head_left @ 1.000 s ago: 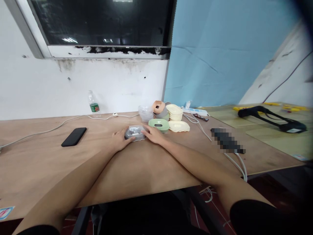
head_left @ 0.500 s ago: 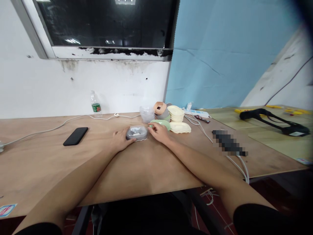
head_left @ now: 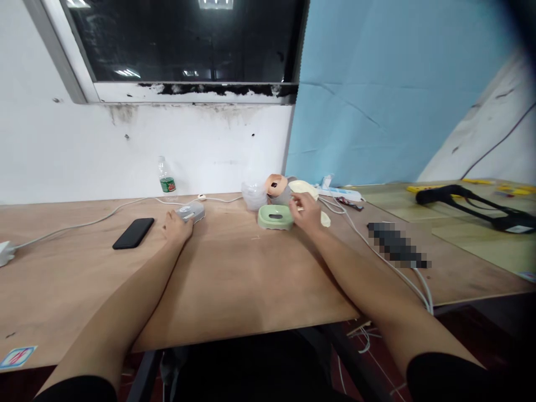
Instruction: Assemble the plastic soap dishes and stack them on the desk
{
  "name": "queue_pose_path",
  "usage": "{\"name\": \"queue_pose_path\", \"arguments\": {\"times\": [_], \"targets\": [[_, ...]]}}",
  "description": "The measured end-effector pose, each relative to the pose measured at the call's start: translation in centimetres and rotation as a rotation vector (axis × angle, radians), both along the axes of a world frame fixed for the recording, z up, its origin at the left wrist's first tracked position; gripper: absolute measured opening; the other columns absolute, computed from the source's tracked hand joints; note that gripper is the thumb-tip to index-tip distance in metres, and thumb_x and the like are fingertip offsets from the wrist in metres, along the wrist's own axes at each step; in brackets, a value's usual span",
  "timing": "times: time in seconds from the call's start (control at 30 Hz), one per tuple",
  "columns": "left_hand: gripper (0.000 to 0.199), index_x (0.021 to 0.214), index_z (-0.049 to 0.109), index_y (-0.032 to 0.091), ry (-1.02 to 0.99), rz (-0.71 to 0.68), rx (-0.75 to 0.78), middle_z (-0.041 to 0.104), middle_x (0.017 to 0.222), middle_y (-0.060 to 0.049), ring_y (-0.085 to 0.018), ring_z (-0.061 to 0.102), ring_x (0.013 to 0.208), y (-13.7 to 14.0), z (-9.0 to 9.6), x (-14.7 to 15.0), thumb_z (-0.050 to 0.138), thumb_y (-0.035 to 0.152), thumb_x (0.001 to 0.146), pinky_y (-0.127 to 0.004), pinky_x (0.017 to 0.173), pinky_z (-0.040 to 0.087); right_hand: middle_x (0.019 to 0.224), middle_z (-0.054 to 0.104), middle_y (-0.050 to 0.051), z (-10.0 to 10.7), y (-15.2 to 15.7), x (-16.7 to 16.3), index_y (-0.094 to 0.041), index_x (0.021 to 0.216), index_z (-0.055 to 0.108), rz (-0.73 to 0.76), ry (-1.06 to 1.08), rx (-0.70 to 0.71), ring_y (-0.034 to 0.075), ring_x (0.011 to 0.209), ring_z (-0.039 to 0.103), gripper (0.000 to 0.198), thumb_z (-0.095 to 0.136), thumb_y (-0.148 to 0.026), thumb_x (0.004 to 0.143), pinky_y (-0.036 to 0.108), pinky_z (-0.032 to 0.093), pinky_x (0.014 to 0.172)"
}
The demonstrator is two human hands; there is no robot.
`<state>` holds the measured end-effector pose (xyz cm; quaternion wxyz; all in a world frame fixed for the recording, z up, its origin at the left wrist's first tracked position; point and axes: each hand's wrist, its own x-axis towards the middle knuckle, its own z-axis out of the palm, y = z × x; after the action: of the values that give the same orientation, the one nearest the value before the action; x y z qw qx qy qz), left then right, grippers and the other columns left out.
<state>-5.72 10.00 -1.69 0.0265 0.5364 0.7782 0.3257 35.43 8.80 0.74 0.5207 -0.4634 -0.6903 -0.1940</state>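
Observation:
A small grey oval box (head_left: 193, 211) with a label on its lid lies on the left part of the table. My left hand (head_left: 176, 228) has its fingers closed round the box's left and near sides. Right of centre sits a green box (head_left: 270, 211) with a slot in its top. My right hand (head_left: 308, 212) is just right of it, fingers bent with thumb and forefinger apart; nothing shows between them. Behind that hand are cream dishes (head_left: 303, 187), partly covered by it. A peach-coloured slotted piece (head_left: 275, 184) and clear plastic covers (head_left: 253, 195) stand behind the green box.
A black phone (head_left: 133, 233) lies left of my left hand, and a plastic bottle (head_left: 166, 178) stands by the wall. White cables run along the back to a power strip (head_left: 341, 194). A blurred dark object (head_left: 396, 244) and a black strap frame (head_left: 473, 209) lie to the right.
The grey box has moved left with my left hand, away from the centre. My right hand has shifted right, from the green box's near left side to its right end. The green box now shows whole.

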Motion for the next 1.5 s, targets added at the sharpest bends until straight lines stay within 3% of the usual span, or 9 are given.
{"name": "queue_pose_path", "arguments": {"times": [0.17,0.33,0.43,0.53,0.8,1.03,1.2,1.4,1.5], "targets": [[0.075,0.144,0.035,0.018,-0.031,0.067,0.012,0.038,0.146,-0.020,-0.037,0.036,0.136,-0.3,0.2,0.1,0.056,0.053,0.080,-0.052,0.109,0.030,0.092,0.060,0.010,-1.1,2.1,7.1,-0.015,0.105,0.061,-0.271,0.260,0.016,0.021,0.082,0.055,0.029,0.048,-0.031,0.084,0.038,0.046,0.084],[0.059,0.138,0.047,0.026,0.152,-0.032,0.031,0.029,0.154,-0.013,-0.035,0.026,0.141,-0.4,0.1,0.4,0.053,0.049,0.084,-0.053,0.111,0.025,0.095,0.060,0.012,-3.3,3.6,10.9,-0.015,0.100,0.059,-0.448,0.469,-0.184,0.026,0.094,0.053,0.032,0.053,-0.034,0.076,0.045,0.041,0.092],[0.051,0.135,0.051,0.027,0.258,-0.140,0.014,0.039,0.149,-0.010,-0.033,0.032,0.138,-0.3,0.0,0.0,0.049,0.037,0.085,-0.055,0.111,0.025,0.102,0.061,0.015,-3.7,4.0,11.0,-0.013,0.102,0.059,-0.456,0.466,-0.264,0.028,0.100,0.052,0.036,0.054,-0.039,0.077,0.045,0.039,0.096],[0.049,0.135,0.051,0.027,0.278,-0.141,0.052,0.046,0.144,-0.011,-0.033,0.040,0.130,-0.3,-0.1,-0.3,0.048,0.035,0.086,-0.056,0.107,0.029,0.109,0.061,0.016,-3.5,4.1,10.1,-0.013,0.107,0.059,-0.422,0.352,-0.266,0.028,0.107,0.051,0.039,0.051,-0.040,0.080,0.043,0.037,0.099],[0.050,0.124,0.061,0.028,0.331,-0.112,0.115,0.055,0.130,-0.013,-0.037,0.044,0.121,-0.7,0.2,0.1,0.057,0.052,0.081,-0.054,0.102,0.030,0.115,0.059,0.018,-3.4,4.1,8.1,-0.012,0.113,0.059,-0.396,0.157,-0.285,0.031,0.112,0.049,0.042,0.052,-0.037,0.080,0.044,0.038,0.099],[0.047,0.120,0.063,0.021,0.315,-0.107,0.130,0.051,0.138,-0.014,-0.035,0.045,0.125,-0.5,0.3,-1.3,0.056,0.048,0.081,-0.050,0.107,0.027,0.117,0.058,0.019,-3.4,3.8,8.5,-0.012,0.117,0.055,-0.403,0.208,-0.303,0.031,0.112,0.049,0.046,0.053,-0.039,0.079,0.045,0.037,0.099],[0.045,0.122,0.059,0.023,0.322,-0.032,0.098,0.059,0.127,-0.014,-0.032,0.051,0.119,-0.9,0.4,-2.7,0.050,0.046,0.085,-0.053,0.106,0.026,0.119,0.057,0.019,-3.5,3.8,8.8,-0.011,0.122,0.053,-0.434,0.218,-0.336,0.031,0.113,0.050,0.050,0.053,-0.039,0.080,0.047,0.036,0.099],[0.044,0.124,0.060,0.021,0.322,0.065,0.089,0.054,0.132,-0.017,-0.034,0.046,0.123,-1.5,0.4,-3.1,0.049,0.041,0.086,-0.058,0.105,0.024,0.129,0.054,0.020,-2.9,3.2,7.9,-0.014,0.133,0.048,-0.448,0.090,-0.313,0.035,0.120,0.048,0.057,0.051,-0.039,0.082,0.049,0.036,0.100],[0.046,0.128,0.057,0.020,0.328,0.072,0.115,0.047,0.140,-0.018,-0.036,0.036,0.132,-1.5,0.4,-2.8,0.048,0.039,0.086,-0.059,0.107,0.021,0.132,0.052,0.022,-2.8,3.1,7.6,-0.012,0.137,0.044,-0.490,0.103,-0.353,0.037,0.122,0.047,0.065,0.055,-0.041,0.080,0.051,0.037,0.100]]}}
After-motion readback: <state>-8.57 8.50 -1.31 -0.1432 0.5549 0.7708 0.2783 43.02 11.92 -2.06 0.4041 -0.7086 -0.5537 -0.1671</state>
